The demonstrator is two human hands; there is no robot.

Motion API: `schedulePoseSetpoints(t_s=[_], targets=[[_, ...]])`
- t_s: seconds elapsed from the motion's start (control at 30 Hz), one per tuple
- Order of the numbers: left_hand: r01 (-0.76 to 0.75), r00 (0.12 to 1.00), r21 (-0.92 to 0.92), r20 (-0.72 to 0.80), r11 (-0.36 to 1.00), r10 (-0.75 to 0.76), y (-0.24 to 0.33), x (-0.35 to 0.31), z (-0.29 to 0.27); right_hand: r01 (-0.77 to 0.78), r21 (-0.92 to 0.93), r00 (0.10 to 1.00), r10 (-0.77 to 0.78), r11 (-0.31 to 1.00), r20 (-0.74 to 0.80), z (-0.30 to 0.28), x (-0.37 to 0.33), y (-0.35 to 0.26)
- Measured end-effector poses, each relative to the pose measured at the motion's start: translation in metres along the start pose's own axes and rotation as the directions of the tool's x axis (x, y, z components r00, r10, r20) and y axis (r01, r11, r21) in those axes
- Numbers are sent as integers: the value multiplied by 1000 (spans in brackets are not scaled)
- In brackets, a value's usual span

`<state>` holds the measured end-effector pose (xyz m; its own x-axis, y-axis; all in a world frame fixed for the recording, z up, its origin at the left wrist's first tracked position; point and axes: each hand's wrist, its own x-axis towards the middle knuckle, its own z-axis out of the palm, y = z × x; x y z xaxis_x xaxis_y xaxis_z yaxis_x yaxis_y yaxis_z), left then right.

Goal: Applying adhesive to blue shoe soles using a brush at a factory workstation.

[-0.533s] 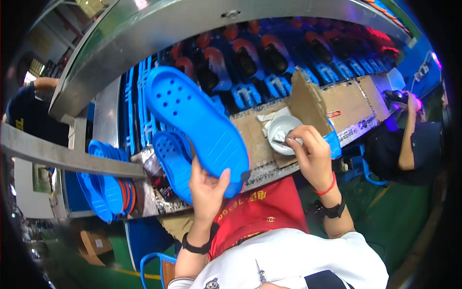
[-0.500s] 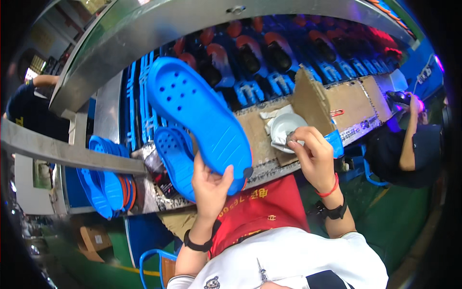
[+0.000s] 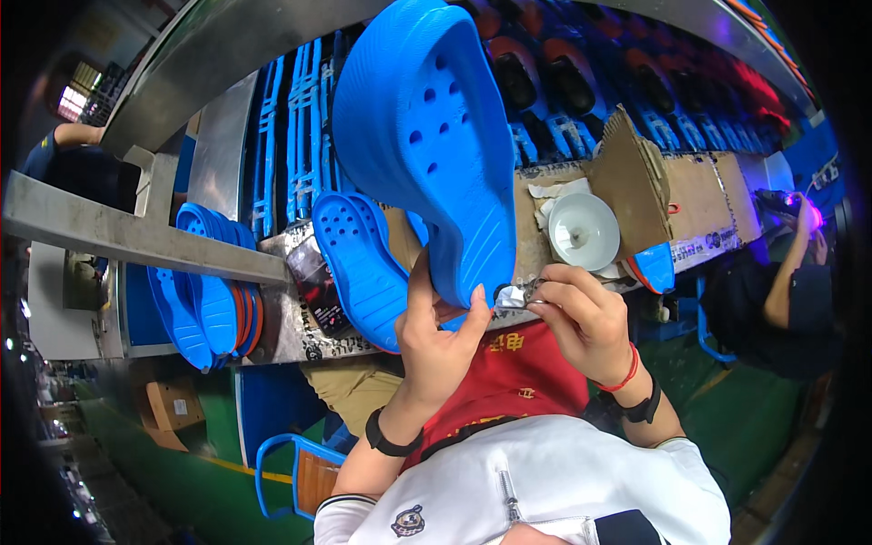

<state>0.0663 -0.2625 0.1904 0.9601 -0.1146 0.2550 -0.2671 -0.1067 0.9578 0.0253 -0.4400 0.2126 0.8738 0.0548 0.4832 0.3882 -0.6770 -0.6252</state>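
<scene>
My left hand (image 3: 434, 350) grips a large blue shoe sole (image 3: 477, 204) by its heel, thumb on the near rim. The sole is raised and tilted, showing its raised side wall and several round holes toward the far end. My right hand (image 3: 586, 325) pinches a crumpled white scrap (image 3: 510, 297), tissue or cloth, at the heel's near end, beside a small dark spot there. Something small and shiny shows at these fingertips, too small to name. Other blue soles (image 3: 359, 263) lie on the bench just left of my left hand.
A white bowl (image 3: 583, 232) sits beside an upright cardboard flap (image 3: 631, 177) on the cardboard-covered bench. Stacked soles (image 3: 213, 304) stand at the left behind a metal bar (image 3: 136, 236). Beyond are blue racks with dark shoe forms (image 3: 572, 86). A co-worker (image 3: 772, 300) works at right.
My right hand has left the bowl and come to the sole's heel with the white scrap. The sole has been turned and tilted so its side wall shows.
</scene>
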Motion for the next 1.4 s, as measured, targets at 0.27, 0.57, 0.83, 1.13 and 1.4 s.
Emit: schedulePoseSetpoints(t_s=[0.27,0.57,0.83,1.13,1.4], targets=[[-26,1000,-11,1,1000,26,-1,-1,-1,-34,18,999,34,999,-25,3,-1,-1],[-24,999,14,26,1000,24,-2,6,0,0,-158,998,-9,988,-55,4,4,1],[50,997,-60,69,997,-46,11,12,-6,-60,-93,971,37,994,-235,-20,-1,-2],[24,978,-368,201,929,54,145,164,-21,-185,-37,904,156,982,-397,-53,-17,5],[9,968,-543,214,840,128,161,285,-61,-185,2,925,175,983,-337,-42,-10,9]])
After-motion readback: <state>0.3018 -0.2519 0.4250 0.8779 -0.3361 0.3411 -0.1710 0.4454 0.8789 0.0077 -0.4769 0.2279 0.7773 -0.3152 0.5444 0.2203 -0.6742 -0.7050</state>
